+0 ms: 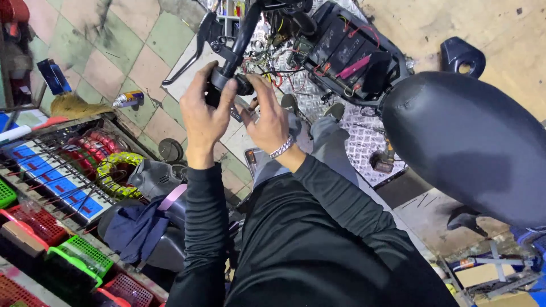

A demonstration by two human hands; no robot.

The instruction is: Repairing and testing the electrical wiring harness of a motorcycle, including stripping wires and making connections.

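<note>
A black scooter handlebar (245, 31) with a brake lever (187, 59) runs down the top middle. My left hand (203, 111) wraps around the black switch housing (223, 77) at the bar's lower end. My right hand (267, 116), with a silver chain bracelet on the wrist, presses its fingers against the other side of the same housing. Loose coloured wires (273, 54) hang just beyond my fingers.
The scooter's open battery bay (347, 54) and black seat (466, 142) fill the right. A rack of boxes and coloured baskets (57, 187) stands at the left. A spray can (128, 99) and a broom lie on the tiled floor.
</note>
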